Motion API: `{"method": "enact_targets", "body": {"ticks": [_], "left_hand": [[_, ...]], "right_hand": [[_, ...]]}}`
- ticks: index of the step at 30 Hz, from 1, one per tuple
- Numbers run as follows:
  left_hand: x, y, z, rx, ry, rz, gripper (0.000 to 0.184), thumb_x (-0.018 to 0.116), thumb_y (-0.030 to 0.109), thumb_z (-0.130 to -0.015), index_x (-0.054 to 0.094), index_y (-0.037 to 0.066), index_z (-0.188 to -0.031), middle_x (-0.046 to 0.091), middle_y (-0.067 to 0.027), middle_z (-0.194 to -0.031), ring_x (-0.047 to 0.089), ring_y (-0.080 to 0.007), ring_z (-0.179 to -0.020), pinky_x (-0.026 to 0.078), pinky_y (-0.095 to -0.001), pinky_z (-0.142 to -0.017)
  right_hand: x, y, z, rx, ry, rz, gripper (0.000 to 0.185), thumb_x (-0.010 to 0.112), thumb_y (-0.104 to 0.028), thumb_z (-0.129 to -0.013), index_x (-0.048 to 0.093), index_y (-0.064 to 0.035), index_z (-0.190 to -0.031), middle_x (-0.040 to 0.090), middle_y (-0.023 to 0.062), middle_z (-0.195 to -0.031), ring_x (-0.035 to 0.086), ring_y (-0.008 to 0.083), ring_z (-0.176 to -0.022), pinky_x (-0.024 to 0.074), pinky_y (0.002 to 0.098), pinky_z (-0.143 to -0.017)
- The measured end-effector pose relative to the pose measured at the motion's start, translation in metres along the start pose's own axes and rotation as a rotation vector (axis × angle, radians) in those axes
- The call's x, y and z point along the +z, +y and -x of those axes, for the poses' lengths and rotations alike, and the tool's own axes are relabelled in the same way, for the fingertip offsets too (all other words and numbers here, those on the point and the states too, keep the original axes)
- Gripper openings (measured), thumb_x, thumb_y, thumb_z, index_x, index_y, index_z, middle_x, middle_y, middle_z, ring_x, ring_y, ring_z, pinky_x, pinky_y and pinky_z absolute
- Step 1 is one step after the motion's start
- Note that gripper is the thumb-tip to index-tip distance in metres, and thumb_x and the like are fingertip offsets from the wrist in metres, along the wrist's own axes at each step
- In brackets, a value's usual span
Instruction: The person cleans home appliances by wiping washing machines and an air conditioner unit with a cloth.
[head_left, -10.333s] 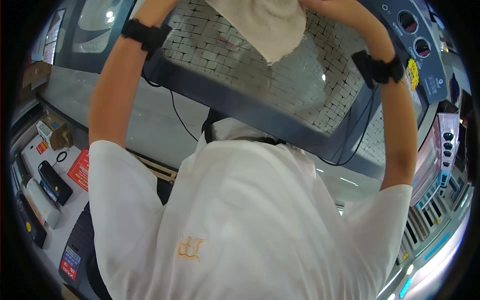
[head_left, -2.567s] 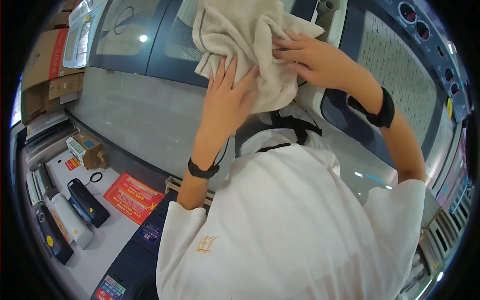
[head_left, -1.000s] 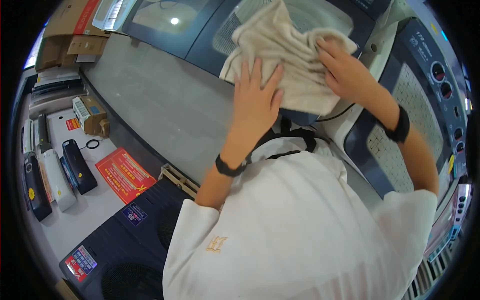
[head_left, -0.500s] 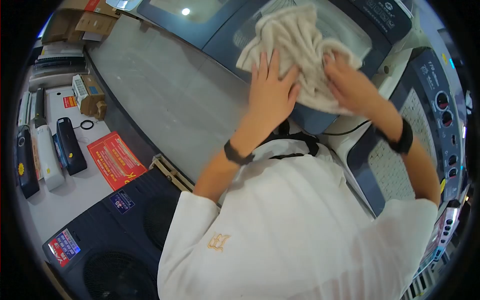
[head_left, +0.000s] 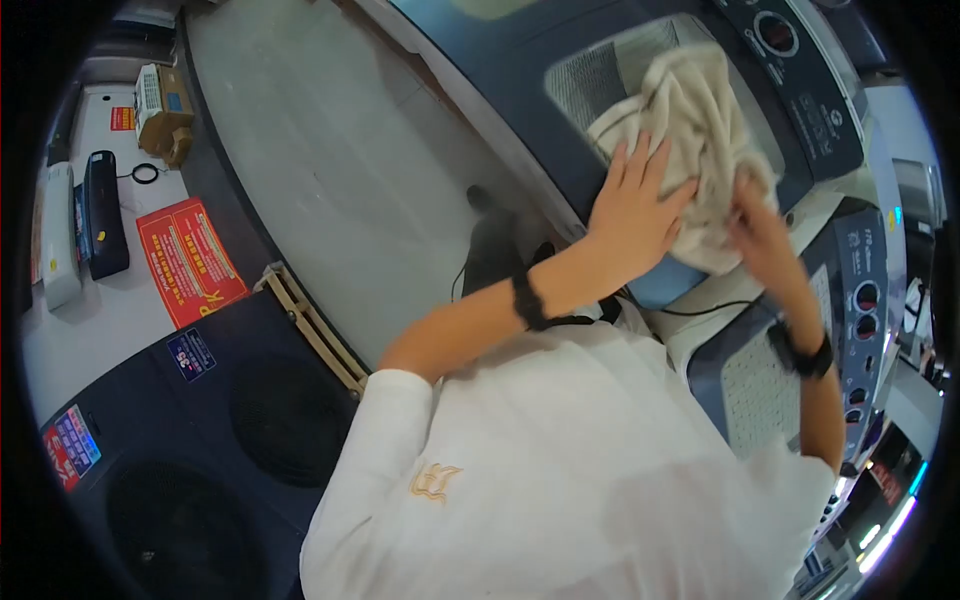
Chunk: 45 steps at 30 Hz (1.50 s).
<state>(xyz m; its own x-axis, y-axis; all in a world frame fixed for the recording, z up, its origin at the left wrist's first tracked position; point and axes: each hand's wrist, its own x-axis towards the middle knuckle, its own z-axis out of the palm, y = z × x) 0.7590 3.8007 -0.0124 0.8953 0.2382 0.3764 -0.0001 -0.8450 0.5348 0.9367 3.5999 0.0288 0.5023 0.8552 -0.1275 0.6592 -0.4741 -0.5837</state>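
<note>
Grip, head view: the left hand [head_left: 637,225] presses flat, fingers spread, on the cloth [head_left: 705,105] and closes on nothing; the right hand [head_left: 765,235] meets the cloth's near right edge, fingers apparently bent, but whether it pinches the fabric cannot be told. The cloth lies bunched on the window [head_left: 580,92] of the machine [head_left: 490,55].

Pose: the left forearm runs up and to the right from a bent elbow, palm down. The right forearm rises from the lower right, its hand angled toward the left one. Each wrist carries a black band [head_left: 528,300].

Hidden or unclear: the right hand is blurred (its fingertips cannot be separated from the folds). The cloth covers part of the window; the machine is cut off at the top.

Materials: the cloth is beige, soft and deeply creased. The window is clear, with a fine dotted pattern. A second machine, at the right, has a pale, tile-patterned panel [head_left: 765,385].
</note>
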Motion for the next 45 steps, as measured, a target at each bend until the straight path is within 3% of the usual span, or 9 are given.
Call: {"method": "enact_targets", "body": {"ticks": [7,10,11,12,14,21,27,36,45], "left_hand": [[-0.087,-0.11,0.005,0.079,-0.151,-0.226,0.05,0.069,0.034,-0.091,0.064,0.014,-0.137,0.046,-0.0274,-0.153,0.039,-0.05,-0.144,0.034,-0.062,-0.116],[-0.104,-0.213,-0.058,0.068,-0.037,-0.308,0.053,0.061,0.039,-0.097,0.06,0.014,-0.144,0.045,-0.0293,-0.153,0.04,-0.0531,-0.142,0.034,-0.064,-0.114],[-0.109,-0.239,-0.081,0.051,-0.025,-0.316,0.055,0.06,0.041,-0.098,0.058,0.015,-0.146,0.044,-0.0294,-0.154,0.039,-0.0538,-0.142,0.033,-0.0651,-0.114],[-0.114,-0.255,-0.098,0.036,-0.012,-0.327,0.056,0.059,0.042,-0.098,0.056,0.015,-0.148,0.042,-0.0294,-0.156,0.037,-0.0546,-0.143,0.033,-0.0662,-0.114],[-0.12,-0.262,-0.11,0.015,-0.067,-0.354,0.058,0.061,0.042,-0.097,0.055,0.018,-0.149,0.04,-0.029,-0.157,0.035,-0.0551,-0.144,0.033,-0.0669,-0.114],[-0.167,-0.245,-0.054,0.005,-0.26,-0.231,0.064,0.072,0.039,-0.088,0.056,0.026,-0.148,0.038,-0.0242,-0.16,0.032,-0.0539,-0.146,0.028,-0.0675,-0.117],[-0.168,-0.297,-0.109,0.175,-0.179,-0.219,0.061,0.069,0.046,-0.093,0.053,0.031,-0.15,0.039,-0.0187,-0.161,0.034,-0.053,-0.144,0.027,-0.0675,-0.116],[-0.152,-0.3,-0.097,-0.024,0.022,-0.255,0.044,0.068,0.042,-0.093,0.067,0.023,-0.133,0.04,-0.0206,-0.159,0.029,-0.0514,-0.148,0.022,-0.073,-0.115],[-0.153,-0.355,-0.143,-0.034,0.088,-0.336,0.044,0.063,0.02,-0.095,0.061,0.021,-0.139,0.042,-0.019,-0.157,0.036,-0.0499,-0.145,0.026,-0.071,-0.116]], "right_hand": [[0.03,-0.094,-0.085,-0.208,-0.271,-0.044,0.026,0.065,-0.006,-0.086,0.055,-0.0043,-0.11,0.062,0.0222,-0.11,0.06,0.0445,-0.107,0.0476,0.0526,-0.091],[0.043,-0.039,-0.217,-0.574,0.348,0.244,0.034,0.067,-0.01,-0.088,0.06,-0.003,-0.121,0.062,0.0158,-0.096,0.062,0.0354,-0.095,0.0505,0.0444,-0.082],[0.016,-0.064,-0.253,-0.049,-0.037,0.234,0.033,0.064,-0.011,-0.091,0.059,-0.0043,-0.123,0.063,0.0172,-0.113,0.06,0.0376,-0.108,0.049,0.0477,-0.09],[0.021,-0.054,-0.291,-0.196,0.127,0.212,0.025,0.061,-0.015,-0.092,0.061,-0.0013,-0.112,0.065,0.0218,-0.105,0.062,0.0416,-0.099,0.0506,0.0486,-0.085],[0.045,-0.063,-0.325,-0.359,0.133,0.177,0.023,0.061,-0.016,-0.091,0.062,-0.0007,-0.108,0.066,0.0234,-0.105,0.066,0.0418,-0.092,0.0532,0.0501,-0.077],[0.092,-0.177,-0.193,-0.216,0.066,0.175,0.041,0.058,-0.004,-0.091,0.055,-0.0005,-0.132,0.05,0.0242,-0.148,0.047,0.0416,-0.139,0.0356,0.052,-0.117],[0.032,-0.064,-0.269,0.078,0.315,0.136,0.044,0.06,-0.012,-0.096,0.056,-0.0063,-0.139,0.064,0.0199,-0.127,0.063,0.0389,-0.117,0.0493,0.0447,-0.101],[0.089,-0.205,-0.279,-0.217,0.052,0.137,0.03,0.063,-0.008,-0.09,0.056,-0.0064,-0.12,0.061,0.0201,-0.118,0.061,0.0394,-0.119,0.0503,0.047,-0.093],[0.062,-0.16,-0.427,-0.329,0.118,0.198,0.027,0.057,-0.006,-0.09,0.055,-0.0032,-0.117,0.062,0.0227,-0.117,0.061,0.0443,-0.109,0.0507,0.049,-0.091]]}}
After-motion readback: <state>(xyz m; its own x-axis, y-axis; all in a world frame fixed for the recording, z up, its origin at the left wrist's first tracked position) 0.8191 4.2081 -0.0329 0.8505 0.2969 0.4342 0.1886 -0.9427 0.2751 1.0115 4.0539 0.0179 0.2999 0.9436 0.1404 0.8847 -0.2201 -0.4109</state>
